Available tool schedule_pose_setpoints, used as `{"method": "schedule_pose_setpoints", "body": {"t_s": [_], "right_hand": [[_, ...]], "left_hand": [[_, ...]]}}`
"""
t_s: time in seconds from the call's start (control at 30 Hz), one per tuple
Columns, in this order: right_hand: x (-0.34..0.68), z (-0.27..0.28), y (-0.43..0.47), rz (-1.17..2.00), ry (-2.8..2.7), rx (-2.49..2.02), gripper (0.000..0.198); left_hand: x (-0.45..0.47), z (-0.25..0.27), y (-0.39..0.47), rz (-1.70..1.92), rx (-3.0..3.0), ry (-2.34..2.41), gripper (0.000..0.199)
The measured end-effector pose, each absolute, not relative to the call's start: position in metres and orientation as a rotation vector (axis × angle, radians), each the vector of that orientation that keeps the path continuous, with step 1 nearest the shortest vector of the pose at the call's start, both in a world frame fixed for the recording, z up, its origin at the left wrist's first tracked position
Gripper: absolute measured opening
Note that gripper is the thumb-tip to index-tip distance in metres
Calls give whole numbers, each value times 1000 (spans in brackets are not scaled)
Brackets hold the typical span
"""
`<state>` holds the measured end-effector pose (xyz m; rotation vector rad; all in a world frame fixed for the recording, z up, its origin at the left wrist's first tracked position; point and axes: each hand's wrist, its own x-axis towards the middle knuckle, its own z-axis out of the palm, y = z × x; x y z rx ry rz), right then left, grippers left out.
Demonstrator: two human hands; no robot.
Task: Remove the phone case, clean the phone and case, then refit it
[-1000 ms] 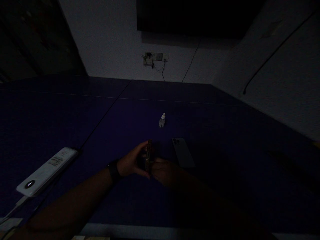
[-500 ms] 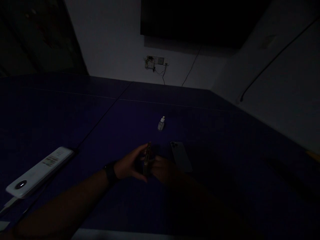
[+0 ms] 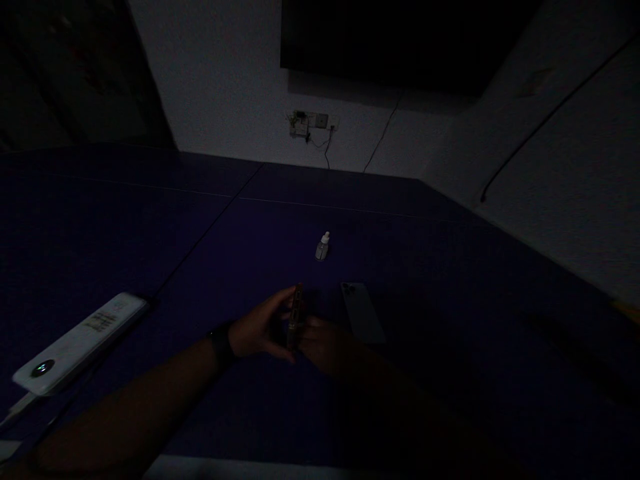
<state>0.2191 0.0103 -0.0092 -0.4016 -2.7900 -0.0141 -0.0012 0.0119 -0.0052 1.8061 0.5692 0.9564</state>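
Left hand pinches a slim phone-like device on edge over the purple worktop near a smartphone, while the right hand, its grip too dark to tell, sits against one side, where overpressing could knock it loose.

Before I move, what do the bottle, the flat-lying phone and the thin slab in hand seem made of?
Bottle: clear glass or plastic, see-through; its white opaque cap looks plastic. Phone: smooth grey back, perhaps glass or metal; too dim to settle. Thin slab: brownish edge with faint glints, possibly metal; its faces barely show.
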Motion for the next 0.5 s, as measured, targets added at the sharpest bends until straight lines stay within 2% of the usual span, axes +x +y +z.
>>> {"method": "schedule_pose_setpoints", "body": {"t_s": [0.2, 0.5], "right_hand": [[219, -17, 19, -67, -2709, -637, 17], [221, -11, 18, -26, -2789, -484, 17]], "left_hand": [[0, -1, 11, 959, 1809, 583, 121], [-2, -4, 11, 952, 1802, 617, 123]]}}
